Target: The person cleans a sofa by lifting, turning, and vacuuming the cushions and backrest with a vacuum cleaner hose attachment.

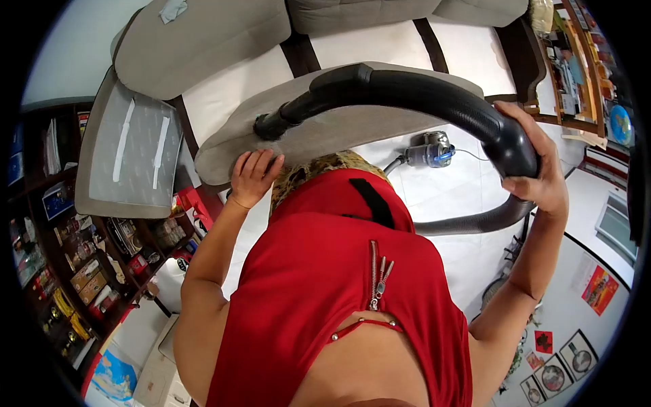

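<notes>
My right hand (539, 169) is wrapped round the black vacuum cleaner hose (434, 95) at its thick curved handle. From there the tube arches to the left, and its narrow nozzle end (271, 126) touches the grey sofa cushion (400, 125). My left hand (255, 176) rests on the near edge of that cushion, fingers spread and holding nothing. Behind the cushion, on the floor, stands the vacuum cleaner body (430, 150), grey and blue with a clear part. A ribbed lower length of hose (475, 221) runs from my right hand behind my body.
Beyond the cushion is the sofa frame (234, 85) with white panels and dark wood strips. Large grey cushions (203, 47) lean at the back. Another cushion (129, 156) stands tilted at left, before a full dark bookshelf (88, 264). A wooden shelf (576, 68) stands at right.
</notes>
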Demonstrator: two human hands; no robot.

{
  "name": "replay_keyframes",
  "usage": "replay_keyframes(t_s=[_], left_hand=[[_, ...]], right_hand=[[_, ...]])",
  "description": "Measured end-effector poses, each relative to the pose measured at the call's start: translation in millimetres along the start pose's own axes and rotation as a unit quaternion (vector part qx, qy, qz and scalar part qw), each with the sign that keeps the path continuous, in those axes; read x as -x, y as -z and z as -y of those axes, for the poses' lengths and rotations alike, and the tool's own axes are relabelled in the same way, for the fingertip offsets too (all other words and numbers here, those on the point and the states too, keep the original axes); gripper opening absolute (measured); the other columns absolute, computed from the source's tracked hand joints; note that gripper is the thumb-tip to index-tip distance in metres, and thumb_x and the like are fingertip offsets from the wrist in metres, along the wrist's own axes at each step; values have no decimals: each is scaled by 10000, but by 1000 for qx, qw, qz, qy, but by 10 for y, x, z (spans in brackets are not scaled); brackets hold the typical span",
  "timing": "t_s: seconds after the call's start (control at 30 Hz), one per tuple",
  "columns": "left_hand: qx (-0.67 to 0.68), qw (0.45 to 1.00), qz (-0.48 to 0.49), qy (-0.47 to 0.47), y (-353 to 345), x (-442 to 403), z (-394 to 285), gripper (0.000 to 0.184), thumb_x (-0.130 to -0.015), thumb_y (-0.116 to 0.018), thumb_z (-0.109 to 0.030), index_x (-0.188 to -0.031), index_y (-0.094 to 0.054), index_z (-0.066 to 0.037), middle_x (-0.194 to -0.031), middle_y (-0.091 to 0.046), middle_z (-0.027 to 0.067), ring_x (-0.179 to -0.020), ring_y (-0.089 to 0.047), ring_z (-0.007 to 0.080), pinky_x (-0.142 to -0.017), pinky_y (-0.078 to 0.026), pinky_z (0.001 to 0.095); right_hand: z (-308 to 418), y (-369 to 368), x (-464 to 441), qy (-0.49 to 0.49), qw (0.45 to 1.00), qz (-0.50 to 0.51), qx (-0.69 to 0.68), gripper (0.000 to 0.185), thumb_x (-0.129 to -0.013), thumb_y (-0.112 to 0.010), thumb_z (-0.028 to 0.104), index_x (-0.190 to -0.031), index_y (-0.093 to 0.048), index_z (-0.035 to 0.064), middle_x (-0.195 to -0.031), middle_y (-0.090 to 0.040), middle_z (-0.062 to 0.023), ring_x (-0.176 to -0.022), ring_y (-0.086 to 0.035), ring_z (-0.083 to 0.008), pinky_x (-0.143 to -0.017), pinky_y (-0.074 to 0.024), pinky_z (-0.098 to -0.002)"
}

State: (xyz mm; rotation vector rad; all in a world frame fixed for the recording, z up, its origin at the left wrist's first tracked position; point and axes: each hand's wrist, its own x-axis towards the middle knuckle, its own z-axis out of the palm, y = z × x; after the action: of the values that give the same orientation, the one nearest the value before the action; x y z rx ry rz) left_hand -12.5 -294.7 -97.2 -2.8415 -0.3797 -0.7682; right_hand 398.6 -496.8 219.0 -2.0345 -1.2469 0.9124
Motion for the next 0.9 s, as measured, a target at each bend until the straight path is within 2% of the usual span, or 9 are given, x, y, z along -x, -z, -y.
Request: replay_keyframes(t_s=[0.13, 0.17, 0.27, 0.3, 0.33, 0.47, 0.57, 0.7, 0.9], left_hand=[[-21, 1000, 13, -6, 15, -11, 123, 446, -869, -674, -154, -1292, -573, -253, -1291, -538, 2, -1183, -529, 186, -1039, -414, 392], [-21, 1000, 16, -4, 24, -28, 139, 440, -866, -683, -160, -1282, -575, -251, -1285, -542, 1, -1182, -530, 186, -1040, -413, 392], [-16, 1000, 0, 1, 38, -125, 195, 423, -854, -707, -182, -1253, -580, -247, -1265, -555, -4, -1178, -533, 185, -1042, -412, 397], [-15, 1000, -8, 2, 37, -136, 224, 419, -850, -714, -190, -1243, -582, -247, -1259, -559, -5, -1177, -535, 185, -1042, -412, 399], [-8, 1000, 2, -6, 20, -116, 271, 570, -762, -796, -206, -1283, -569, -237, -1282, -540, 24, -1208, -512, 224, -1052, -402, 430], [-6, 1000, 0, -11, -16, -123, 403, 626, -720, -827, -229, -1291, -569, -222, -1285, -540, 30, -1211, -511, 237, -1072, -396, 448], [-3, 1000, 1, -11, 4, -160, 466, 503, -800, -759, -225, -1267, -573, -240, -1274, -555, 7, -1187, -531, 204, -1058, -405, 411], [9, 1000, -4, -20, -30, -192, 580, 543, -772, -781, -233, -1273, -572, -239, -1283, -549, 14, -1203, -517, 216, -1061, -404, 424], [10, 999, -17, -37, -85, -242, 812, 569, -768, -786, -250, -1290, -563, -212, -1290, -543, 37, -1208, -511, 232, -1064, -404, 441]], right_hand=[[-21, 181, 95, -25, 999, -37, 26, 896, -473, -710, 290, -1344, -609, 108, -1188, -648, -105, -1041, -631, -238, -951, -449, -309], [-132, 279, 149, 14, 997, -61, 56, 904, -473, -707, 287, -1354, -602, 110, -1162, -650, -108, -904, -670, -206, -841, -509, -291], [-291, 532, 421, -107, 986, -126, -2, 917, -486, -711, 305, -1373, -584, 110, -1064, -653, -100, -558, -612, -114, -500, -493, -225], [-307, 600, 501, -133, 981, -141, 5, 909, -504, -706, 314, -1382, -580, 115, -985, -647, -93, -575, -606, -120, -509, -497, -231], [-378, 685, 597, -137, 978, -156, 4, 901, -526, -708, 318, -1393, -571, 116, -930, -630, -84, -570, -593, -116, -501, -494, -233], [-669, 966, 935, -171, 962, -212, -10, 878, -595, -711, 327, -1430, -535, 120, -787, -562, -53, -555, -554, -108, -474, -482, -239], [-822, 1080, 1121, -187, 944, -272, 9, 865, -633, -710, 306, -1455, -509, 128, -761, -543, -42, -549, -539, -107, -462, -476, -238], [-987, 1146, 1304, -216, 930, -296, -2, 781, -716, -676, 256, -1465, -495, 130, -745, -529, -30, -510, -524, -101, -452, -473, -235], [-1302, 1224, 1530, -225, 916, -331, -35, 735, -821, -686, 298, -1490, -442, 119, -747, -541, -37, -495, -534, -101, -438, -454, -226]])
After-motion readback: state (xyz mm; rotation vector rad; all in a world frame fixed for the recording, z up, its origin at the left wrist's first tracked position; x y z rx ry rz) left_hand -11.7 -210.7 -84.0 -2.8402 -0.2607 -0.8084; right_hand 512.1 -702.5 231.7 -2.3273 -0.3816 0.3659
